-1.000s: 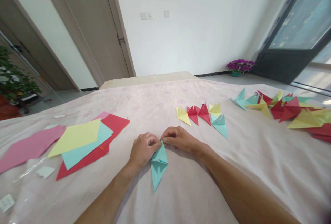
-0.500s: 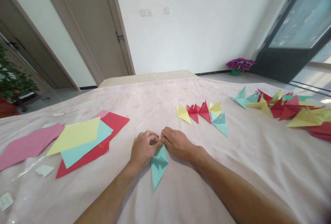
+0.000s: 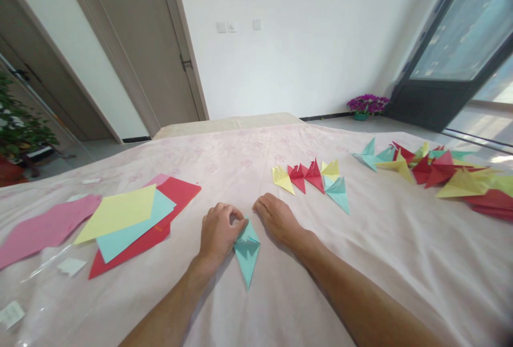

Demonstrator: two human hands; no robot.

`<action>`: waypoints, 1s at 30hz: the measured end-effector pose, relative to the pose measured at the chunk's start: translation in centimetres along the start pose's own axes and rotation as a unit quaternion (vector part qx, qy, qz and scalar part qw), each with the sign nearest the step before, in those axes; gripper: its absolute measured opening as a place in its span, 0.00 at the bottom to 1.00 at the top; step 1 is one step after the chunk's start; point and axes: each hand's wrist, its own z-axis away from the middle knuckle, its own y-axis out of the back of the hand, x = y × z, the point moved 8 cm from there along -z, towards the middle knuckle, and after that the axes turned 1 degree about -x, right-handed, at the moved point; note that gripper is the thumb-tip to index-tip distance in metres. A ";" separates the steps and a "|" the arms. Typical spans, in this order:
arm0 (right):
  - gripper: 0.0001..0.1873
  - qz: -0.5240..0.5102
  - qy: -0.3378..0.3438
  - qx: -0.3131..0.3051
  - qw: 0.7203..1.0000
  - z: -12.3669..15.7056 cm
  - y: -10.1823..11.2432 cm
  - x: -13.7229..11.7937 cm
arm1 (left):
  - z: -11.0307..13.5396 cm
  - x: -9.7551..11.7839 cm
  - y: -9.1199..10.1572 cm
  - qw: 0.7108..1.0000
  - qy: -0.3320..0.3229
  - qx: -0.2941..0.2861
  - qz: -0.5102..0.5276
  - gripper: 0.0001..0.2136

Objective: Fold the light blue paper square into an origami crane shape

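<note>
Nearest me, toward the near edge of the pink cloth-covered table [image 3: 304, 304], lies the teal folded piece [image 3: 247, 253]. Its long point is aimed at me and its wide end faces away. My left hand [image 3: 218, 232] is curled tight, fingertips pinched on the wide end's left corner. I judge the pinch keeps the layers aligned so the crease does not spring. My right hand [image 3: 278, 218] lies palm down on the cloth just beside the piece's far tip, fingers loose, gripping nothing. I cannot tell whether it touches the paper. Left of my hands is a fanned stack of flat sheets: red sheet [image 3: 180, 192] lowest, teal sheet [image 3: 132, 232] next, yellow sheet [image 3: 116, 210] on top, and a pink sheet [image 3: 44, 226] out toward the left edge. They are probably unfolded stock kept within reach. Farther off, right of centre, sits a small row of folded pieces [image 3: 312, 176] in yellow, red and teal. Along the right edge is a larger heap of folded pieces [image 3: 444, 176], well apart from the row. Beyond the table, purple potted flowers [image 3: 366, 105] stand on the floor by the wall.
</note>
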 end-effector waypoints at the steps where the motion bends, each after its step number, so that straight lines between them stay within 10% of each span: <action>1: 0.13 -0.007 -0.002 0.002 1.000 0.0 0.0 0.1 | 0.0 0.0 0.1 1.000 -0.002 0.007 0.001 0.05; 18: 0.17 -0.246 -0.121 0.006 0.962 -0.2 0.0 2.3 | -1.1 -3.0 -0.3 0.970 0.022 0.017 0.242 0.18; 23: 0.09 -0.271 -0.155 -0.064 0.948 0.2 1.4 2.3 | 1.2 -3.4 2.3 0.947 -0.014 -0.041 0.317 0.26; 30: 0.27 -0.227 -0.117 -0.100 0.962 5.3 1.6 -0.4 | 5.7 -1.9 2.7 0.961 -0.059 -0.090 0.253 0.21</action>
